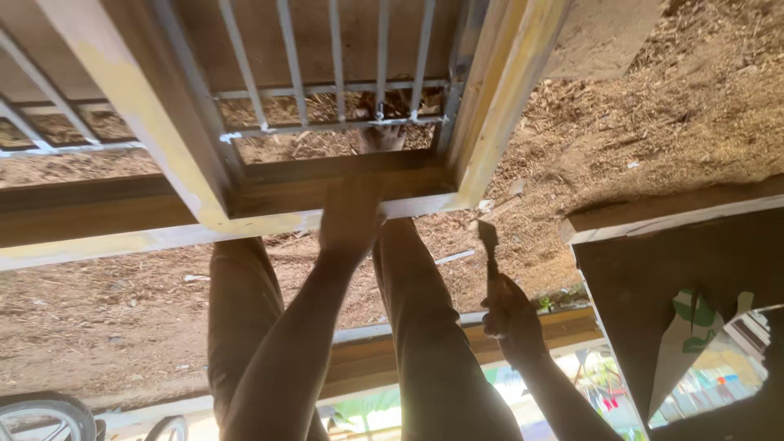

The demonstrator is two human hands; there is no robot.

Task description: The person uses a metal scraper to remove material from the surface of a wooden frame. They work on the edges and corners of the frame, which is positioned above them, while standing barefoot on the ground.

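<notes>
Wooden window frame (245, 196) with grey metal bars (335, 65) lies over sawdust-strewn ground (653, 122). Left hand (349, 220) presses flat on its lower rail, fingers spread. Right hand (510, 314) clenched around a putty knife (490, 253), blade up, just beside the frame corner.

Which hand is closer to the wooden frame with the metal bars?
Left. The left hand presses flat on the wooden frame at its lower rail. The right hand is below it, apart from it, gripping a scraper-like tool.
</notes>
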